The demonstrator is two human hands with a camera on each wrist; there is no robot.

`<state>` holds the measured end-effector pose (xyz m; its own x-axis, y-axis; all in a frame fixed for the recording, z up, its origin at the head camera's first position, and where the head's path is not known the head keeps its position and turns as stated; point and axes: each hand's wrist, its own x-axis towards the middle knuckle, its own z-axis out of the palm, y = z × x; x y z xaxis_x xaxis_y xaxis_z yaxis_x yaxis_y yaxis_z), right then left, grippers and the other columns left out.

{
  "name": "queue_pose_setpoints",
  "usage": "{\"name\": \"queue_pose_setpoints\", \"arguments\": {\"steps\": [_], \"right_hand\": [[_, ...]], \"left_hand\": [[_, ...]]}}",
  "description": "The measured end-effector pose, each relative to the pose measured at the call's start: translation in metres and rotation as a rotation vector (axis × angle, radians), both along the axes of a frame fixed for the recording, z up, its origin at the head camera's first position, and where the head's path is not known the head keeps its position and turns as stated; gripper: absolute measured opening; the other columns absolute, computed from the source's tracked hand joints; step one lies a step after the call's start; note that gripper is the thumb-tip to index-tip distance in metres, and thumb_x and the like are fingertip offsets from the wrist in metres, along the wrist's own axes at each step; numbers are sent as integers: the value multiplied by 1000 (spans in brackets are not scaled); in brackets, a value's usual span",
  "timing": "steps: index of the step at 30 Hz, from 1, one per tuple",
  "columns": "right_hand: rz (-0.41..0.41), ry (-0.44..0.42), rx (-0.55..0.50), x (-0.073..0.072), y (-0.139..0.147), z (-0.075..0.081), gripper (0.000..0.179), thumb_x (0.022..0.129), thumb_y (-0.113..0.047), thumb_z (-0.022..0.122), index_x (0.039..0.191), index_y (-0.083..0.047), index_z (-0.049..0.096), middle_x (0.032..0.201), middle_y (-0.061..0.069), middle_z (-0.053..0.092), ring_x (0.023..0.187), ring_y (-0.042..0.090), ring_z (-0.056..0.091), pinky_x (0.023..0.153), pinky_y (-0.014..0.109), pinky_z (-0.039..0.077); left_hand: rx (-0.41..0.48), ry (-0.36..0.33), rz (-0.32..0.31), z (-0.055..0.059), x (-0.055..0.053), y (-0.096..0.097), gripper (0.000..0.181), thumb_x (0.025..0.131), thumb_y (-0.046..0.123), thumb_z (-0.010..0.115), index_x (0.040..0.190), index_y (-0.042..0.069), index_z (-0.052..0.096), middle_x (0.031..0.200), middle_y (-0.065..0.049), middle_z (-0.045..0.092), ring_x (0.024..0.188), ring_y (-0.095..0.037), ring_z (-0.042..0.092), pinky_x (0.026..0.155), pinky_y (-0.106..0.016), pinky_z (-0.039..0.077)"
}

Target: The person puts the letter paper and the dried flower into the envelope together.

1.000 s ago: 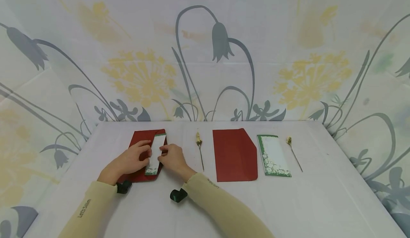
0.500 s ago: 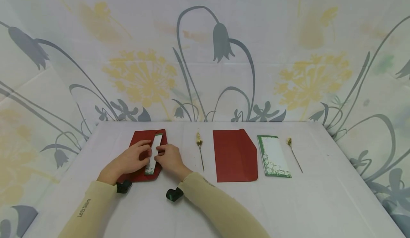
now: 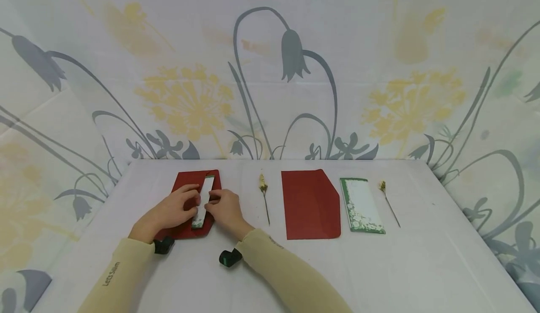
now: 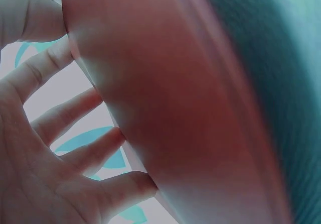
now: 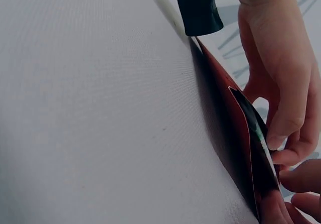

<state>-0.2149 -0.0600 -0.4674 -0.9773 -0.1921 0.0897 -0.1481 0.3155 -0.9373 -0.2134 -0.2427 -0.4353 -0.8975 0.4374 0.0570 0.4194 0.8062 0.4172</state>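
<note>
My left hand (image 3: 170,207) rests on a red envelope (image 3: 180,180) at the table's left; in the left wrist view its spread fingers (image 4: 70,116) meet the red paper's edge. A narrow strip of a white card (image 3: 204,198) with a green floral border shows on the envelope, its left part hidden inside. My right hand (image 3: 228,212) pinches the card's right edge. Seen from the right wrist, the envelope's mouth gapes, with the card (image 5: 258,133) inside it and both hands' fingertips close by.
A dried flower (image 3: 263,196) lies right of the hands. Beyond it lie a second red envelope (image 3: 310,205), another floral-bordered card (image 3: 363,205) and another dried flower (image 3: 389,203). A white cloth covers the table (image 3: 422,266); a patterned cloth (image 3: 270,69) hangs behind.
My right hand has moved slightly left with the card, and less of the card shows outside the envelope. The left hand has stayed in place.
</note>
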Motion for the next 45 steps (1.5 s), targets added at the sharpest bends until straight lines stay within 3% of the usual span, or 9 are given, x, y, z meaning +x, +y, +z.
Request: {"name": "queue_pose_setpoints", "arguments": {"steps": [8, 15, 23, 34, 41, 45], "right_hand": [[-23, 60, -45, 1, 4, -4, 33, 85, 2, 70, 117, -1, 71, 109, 9, 70, 87, 8, 70, 70, 17, 54], [-27, 84, -8, 4, 7, -4, 29, 86, -2, 68, 114, -5, 74, 104, 5, 74, 84, 3, 69, 70, 15, 52], [-1, 57, -63, 2, 8, -2, 32, 87, -3, 68, 119, -3, 72, 109, 7, 74, 88, 3, 70, 73, 15, 52], [60, 1, -21, 0, 7, 6, 38, 87, 1, 65, 124, -4, 69, 115, 7, 72, 93, 5, 69, 73, 16, 52], [46, 14, 37, -1, 5, 9, 37, 87, -3, 66, 124, -9, 71, 112, 3, 73, 95, 4, 66, 74, 16, 50], [49, 3, 19, -2, 3, 7, 37, 87, -3, 68, 123, -8, 71, 113, 3, 73, 96, 5, 68, 76, 17, 51]], "left_hand": [[1, 15, -11, 2, 0, 2, 15, 86, 9, 66, 91, 20, 59, 143, -25, 46, 125, -46, 49, 98, -60, 44], [-3, 11, -11, 2, 1, 3, 13, 87, 10, 67, 92, 19, 59, 143, -26, 46, 125, -46, 49, 98, -60, 44], [0, 18, -16, 5, 0, 3, 13, 88, 10, 67, 92, 18, 59, 143, -26, 46, 125, -46, 49, 98, -61, 44], [11, -14, 8, 9, 3, 3, 13, 88, 10, 66, 92, 18, 58, 144, -27, 45, 127, -46, 47, 99, -62, 42], [19, -2, -4, 6, 3, 1, 13, 88, 9, 65, 92, 18, 58, 144, -27, 45, 127, -47, 47, 100, -61, 41], [26, -3, -9, 5, 3, 1, 13, 88, 9, 65, 93, 18, 58, 143, -27, 45, 127, -47, 47, 100, -62, 41]]}}
